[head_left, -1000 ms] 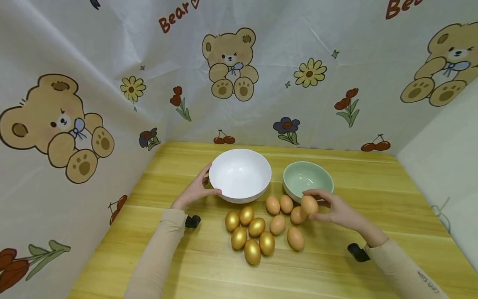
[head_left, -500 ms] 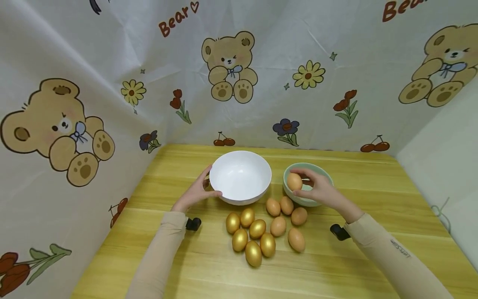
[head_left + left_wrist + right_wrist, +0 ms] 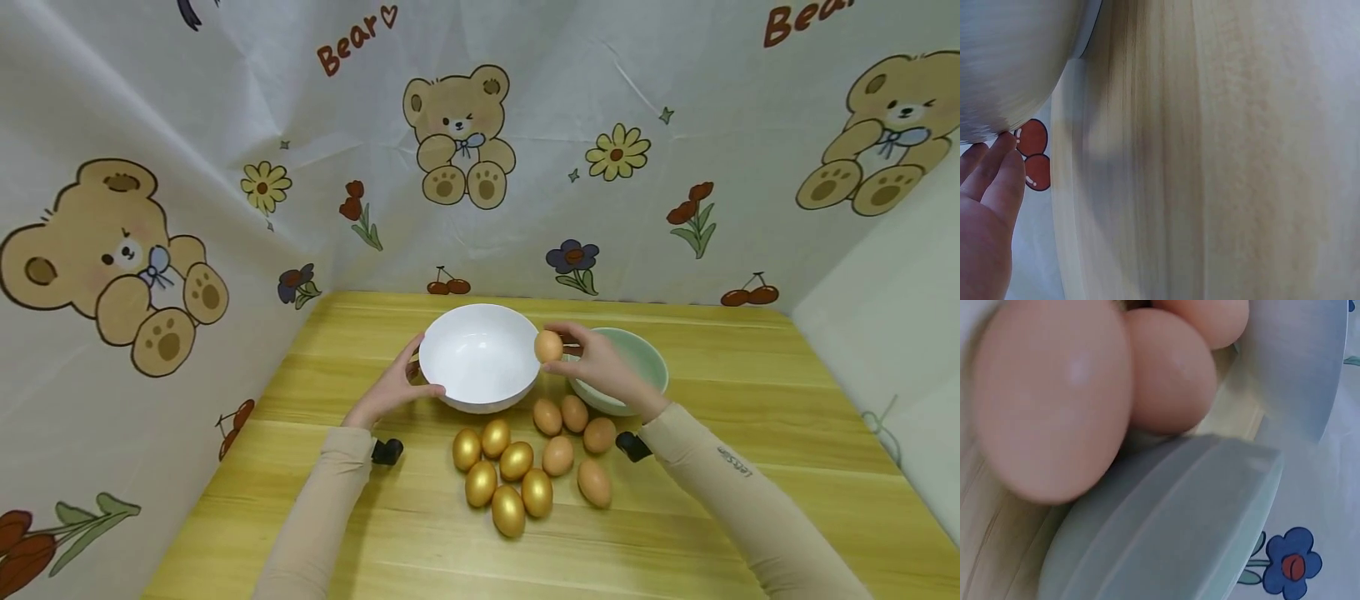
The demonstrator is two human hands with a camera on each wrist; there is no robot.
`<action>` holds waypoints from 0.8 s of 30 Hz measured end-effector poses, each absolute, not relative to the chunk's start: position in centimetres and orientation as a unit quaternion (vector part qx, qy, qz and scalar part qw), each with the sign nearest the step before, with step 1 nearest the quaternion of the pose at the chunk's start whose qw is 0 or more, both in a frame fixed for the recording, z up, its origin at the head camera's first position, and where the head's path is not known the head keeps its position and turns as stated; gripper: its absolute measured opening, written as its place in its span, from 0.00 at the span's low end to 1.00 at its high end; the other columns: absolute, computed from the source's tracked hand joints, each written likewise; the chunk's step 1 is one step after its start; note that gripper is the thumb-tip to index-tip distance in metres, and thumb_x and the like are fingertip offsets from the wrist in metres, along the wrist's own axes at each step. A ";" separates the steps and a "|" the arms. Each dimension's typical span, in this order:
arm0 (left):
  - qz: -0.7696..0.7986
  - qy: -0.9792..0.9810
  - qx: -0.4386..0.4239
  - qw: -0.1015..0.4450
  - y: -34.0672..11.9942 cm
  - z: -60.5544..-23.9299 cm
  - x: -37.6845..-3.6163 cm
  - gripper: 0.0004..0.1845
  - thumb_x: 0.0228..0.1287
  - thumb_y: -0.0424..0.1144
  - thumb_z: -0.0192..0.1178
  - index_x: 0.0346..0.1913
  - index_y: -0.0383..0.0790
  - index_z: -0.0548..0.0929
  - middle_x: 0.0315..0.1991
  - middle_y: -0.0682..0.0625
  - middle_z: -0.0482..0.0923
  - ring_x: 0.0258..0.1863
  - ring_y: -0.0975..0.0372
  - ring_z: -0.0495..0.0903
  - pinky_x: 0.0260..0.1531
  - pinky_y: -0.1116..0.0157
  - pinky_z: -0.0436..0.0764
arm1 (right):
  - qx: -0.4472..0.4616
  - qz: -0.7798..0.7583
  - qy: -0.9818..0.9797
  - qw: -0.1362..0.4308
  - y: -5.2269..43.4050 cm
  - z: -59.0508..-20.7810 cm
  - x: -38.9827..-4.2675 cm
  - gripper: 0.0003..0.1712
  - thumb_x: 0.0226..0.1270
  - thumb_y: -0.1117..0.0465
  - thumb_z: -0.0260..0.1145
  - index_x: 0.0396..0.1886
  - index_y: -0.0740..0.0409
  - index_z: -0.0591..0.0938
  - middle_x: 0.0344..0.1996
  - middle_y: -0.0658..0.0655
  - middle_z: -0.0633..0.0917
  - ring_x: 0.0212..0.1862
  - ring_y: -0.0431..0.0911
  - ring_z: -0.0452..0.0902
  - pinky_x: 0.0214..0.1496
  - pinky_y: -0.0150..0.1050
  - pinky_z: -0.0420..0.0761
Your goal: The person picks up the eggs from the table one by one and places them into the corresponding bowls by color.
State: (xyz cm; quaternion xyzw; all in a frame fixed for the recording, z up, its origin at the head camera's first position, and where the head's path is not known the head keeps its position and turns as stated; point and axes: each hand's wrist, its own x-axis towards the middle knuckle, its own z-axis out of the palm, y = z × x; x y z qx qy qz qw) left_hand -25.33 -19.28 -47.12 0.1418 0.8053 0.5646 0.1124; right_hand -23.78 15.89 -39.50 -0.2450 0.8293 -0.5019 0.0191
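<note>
Tabletop (image 3: pixel 420 533) | 6 gold eggs (image 3: pixel 516 461) | 5 brown eggs (image 3: pixel 558 456) | left fingers (image 3: pixel 1005 181) gripping white bowl (image 3: pixel 480 354) | right fingers (image 3: pixel 572 328) pinching egg (image 3: pixel 549 347)

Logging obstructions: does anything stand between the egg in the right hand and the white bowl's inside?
Nothing visible does. The right hand holds the egg at the right edge of the white bowl; the egg's height over it is unclear. The left hand holds the left side, opposite.

Faint glare inside white bowl (image 3: pixel 478 358)
</note>
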 end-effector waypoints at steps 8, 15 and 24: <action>0.567 0.804 0.143 0.111 -19.2 -47.2 -25.3 0.59 0.46 0.48 0.73 0.74 0.54 0.41 0.72 0.50 0.40 0.66 0.48 0.56 0.61 0.52 0.61 | -0.218 -0.545 0.807 0.063 12.0 -38.3 -24.2 0.35 0.53 0.70 0.71 0.61 0.71 0.68 0.55 0.68 0.73 0.54 0.60 0.70 0.57 0.51 0.70; 0.565 0.805 0.139 0.114 -19.0 -47.1 -25.2 0.60 0.45 0.49 0.73 0.74 0.53 0.41 0.72 0.49 0.40 0.65 0.49 0.57 0.61 0.52 0.61 | -0.196 -0.516 0.830 0.077 9.7 -41.3 -26.6 0.38 0.51 0.64 0.74 0.62 0.65 0.70 0.55 0.60 0.74 0.53 0.54 0.71 0.54 0.44 0.74; 0.569 0.802 0.134 0.123 -18.9 -46.2 -24.7 0.58 0.49 0.45 0.72 0.74 0.52 0.40 0.73 0.48 0.39 0.66 0.47 0.54 0.63 0.52 0.58 | -0.139 -0.523 0.836 0.093 7.1 -42.0 -27.8 0.37 0.50 0.64 0.74 0.61 0.63 0.72 0.54 0.58 0.76 0.51 0.51 0.73 0.53 0.41 0.74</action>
